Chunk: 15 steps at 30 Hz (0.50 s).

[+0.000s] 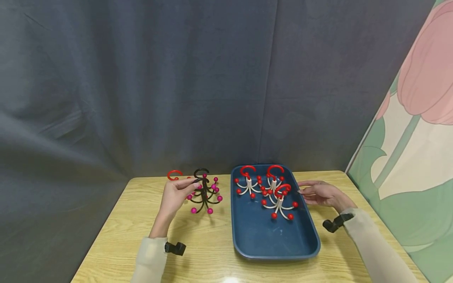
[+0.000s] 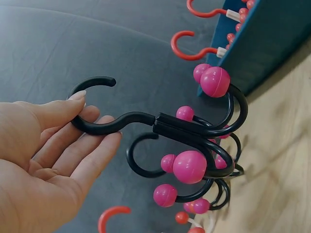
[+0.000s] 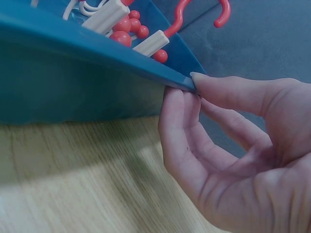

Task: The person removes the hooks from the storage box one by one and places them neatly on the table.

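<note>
My left hand (image 1: 175, 196) pinches the black hook of a multi-arm hook hanger (image 2: 180, 128) with pink ball tips, left of the blue tray (image 1: 276, 243). Its thumb and fingers close round the hook's curve in the left wrist view. A second black hanger (image 1: 201, 170) with pink balls stands close behind the first. On the tray's right side, my right hand (image 1: 323, 195) grips the rim between thumb and fingers. Three white hangers (image 1: 279, 204) with red hooks and red balls stand toward the tray's far end.
Another red hook (image 1: 175, 173) shows beyond my left hand, its hanger mostly hidden. Everything stands on a light wooden table (image 1: 120, 236). A dark grey curtain (image 1: 198, 86) hangs along the back edge, and a flower-patterned panel (image 1: 407, 165) borders the right side.
</note>
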Tool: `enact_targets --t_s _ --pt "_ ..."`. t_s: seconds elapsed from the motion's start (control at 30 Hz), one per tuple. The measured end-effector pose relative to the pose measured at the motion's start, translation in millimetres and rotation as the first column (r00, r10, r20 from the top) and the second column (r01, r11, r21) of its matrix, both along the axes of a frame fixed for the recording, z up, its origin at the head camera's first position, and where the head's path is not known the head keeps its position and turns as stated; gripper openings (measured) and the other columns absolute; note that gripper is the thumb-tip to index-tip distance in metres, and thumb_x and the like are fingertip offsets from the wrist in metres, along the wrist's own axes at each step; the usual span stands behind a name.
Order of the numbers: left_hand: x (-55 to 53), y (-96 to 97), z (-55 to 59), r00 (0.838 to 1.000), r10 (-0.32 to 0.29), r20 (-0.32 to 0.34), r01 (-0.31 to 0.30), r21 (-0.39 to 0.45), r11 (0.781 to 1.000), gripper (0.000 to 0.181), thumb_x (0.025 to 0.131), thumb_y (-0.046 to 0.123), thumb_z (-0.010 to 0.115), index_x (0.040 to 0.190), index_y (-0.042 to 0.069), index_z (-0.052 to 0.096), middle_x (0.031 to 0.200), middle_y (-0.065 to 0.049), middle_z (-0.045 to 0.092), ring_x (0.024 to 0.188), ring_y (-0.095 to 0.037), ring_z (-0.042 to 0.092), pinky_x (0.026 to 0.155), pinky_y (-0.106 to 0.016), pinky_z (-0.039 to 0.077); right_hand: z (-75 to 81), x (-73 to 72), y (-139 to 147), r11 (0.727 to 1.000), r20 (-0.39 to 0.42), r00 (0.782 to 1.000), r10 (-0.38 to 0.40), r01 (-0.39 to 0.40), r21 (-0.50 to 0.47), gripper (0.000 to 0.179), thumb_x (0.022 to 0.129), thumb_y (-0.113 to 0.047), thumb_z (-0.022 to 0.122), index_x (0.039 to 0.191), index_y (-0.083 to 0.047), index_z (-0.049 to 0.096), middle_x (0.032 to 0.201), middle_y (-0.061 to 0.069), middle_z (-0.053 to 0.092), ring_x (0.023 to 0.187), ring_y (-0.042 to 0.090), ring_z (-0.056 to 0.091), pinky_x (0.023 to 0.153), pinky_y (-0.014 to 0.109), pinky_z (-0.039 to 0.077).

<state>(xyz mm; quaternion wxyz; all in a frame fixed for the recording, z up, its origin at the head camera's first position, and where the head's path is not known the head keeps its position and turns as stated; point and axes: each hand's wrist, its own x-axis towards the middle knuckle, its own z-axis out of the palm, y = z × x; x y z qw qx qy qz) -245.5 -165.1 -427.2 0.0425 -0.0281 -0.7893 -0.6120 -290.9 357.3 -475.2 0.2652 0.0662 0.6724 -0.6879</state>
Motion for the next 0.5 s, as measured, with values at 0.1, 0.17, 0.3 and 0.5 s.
enact_targets --t_s 0.1,0.17,0.3,0.5 --pt "0.0 -2.1 -5.3 1.0 0.015 0.013 -0.014 -0.015 1.0 0.029 0.095 0.025 0.08 0.122 0.015 0.081 0.123 -0.011 0.079 0.107 -0.021 0.077 0.092 -0.034 0.061 0.7 -0.2 -1 1.0 0.004 1.0 -0.008 0.008 0.004 0.035 0.104 -0.002 0.06 0.139 -0.007 0.063 0.099 0.002 0.079 0.087 0.014 0.075 0.083 0.031 0.066" --pt "0.1 -2.8 -8.3 1.0 0.025 0.016 -0.025 -0.023 0.999 0.029 0.095 0.026 0.08 0.122 0.015 0.08 0.121 -0.009 0.08 0.107 -0.019 0.077 0.092 -0.031 0.06 0.9 -0.2 -1 1.0 0.005 1.0 -0.011 0.011 0.009 0.037 0.104 -0.002 0.06 0.141 -0.006 0.061 0.099 0.002 0.078 0.087 0.015 0.075 0.084 0.031 0.066" --pt "-0.1 -3.3 -13.1 0.999 0.046 0.013 -0.046 -0.018 0.999 0.027 0.094 0.024 0.081 0.12 0.015 0.081 0.118 -0.008 0.081 0.104 -0.013 0.076 0.089 -0.025 0.057 1.3 0.2 -2 1.0 0.009 1.0 -0.022 0.022 0.017 0.037 0.104 -0.002 0.061 0.14 -0.006 0.062 0.098 0.003 0.078 0.087 0.015 0.075 0.083 0.031 0.066" --pt "-2.0 -3.8 -21.0 0.998 0.06 0.009 -0.06 -0.011 0.998 0.028 0.094 0.023 0.082 0.12 0.015 0.081 0.126 -0.009 0.078 0.107 -0.016 0.076 0.092 -0.029 0.058 1.4 0.8 -2 1.0 0.008 1.0 -0.025 0.025 0.017 0.035 0.103 -0.003 0.062 0.137 -0.008 0.064 0.098 0.003 0.078 0.087 0.015 0.075 0.084 0.031 0.066"
